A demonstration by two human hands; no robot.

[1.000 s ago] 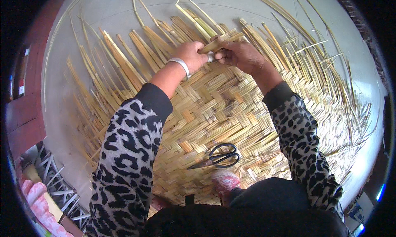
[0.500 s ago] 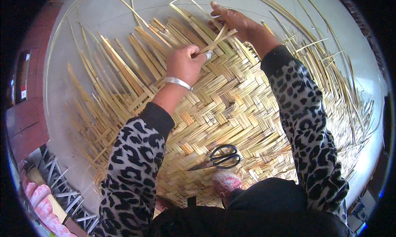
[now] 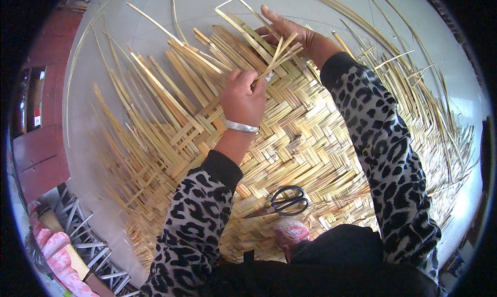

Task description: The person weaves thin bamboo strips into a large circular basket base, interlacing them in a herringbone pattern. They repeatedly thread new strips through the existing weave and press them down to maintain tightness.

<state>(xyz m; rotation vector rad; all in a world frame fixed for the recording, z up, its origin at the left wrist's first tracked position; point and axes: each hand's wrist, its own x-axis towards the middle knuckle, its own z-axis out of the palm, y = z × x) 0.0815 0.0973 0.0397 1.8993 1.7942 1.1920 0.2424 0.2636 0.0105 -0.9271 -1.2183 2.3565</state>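
A woven mat of flat, straw-coloured strips (image 3: 305, 142) spreads before me, its long loose strip ends (image 3: 171, 82) fanning out along the far left edge. My left hand (image 3: 243, 100), with a silver bangle at the wrist, is closed on several strips that rise between its fingers at the mat's far edge. Just beyond and to the right, my right hand (image 3: 295, 32) reaches leftward behind those strips with its visible fingers stretched apart; its thumb is hidden. Black-handled scissors (image 3: 288, 200) lie on the mat nearer to me.
Long thin strips (image 3: 414, 85) stick out along the mat's right side over the pale grey floor (image 3: 119, 17). A foot in a pink-and-white sock (image 3: 291, 232) rests on the mat below the scissors. Reddish-brown woodwork (image 3: 44, 162) and a metal lattice (image 3: 90, 245) stand at the left.
My left hand has shifted slightly right and nearer to me, still closed on strips. My right hand has moved slightly left. The gripped strips now splay more upright between the hands.
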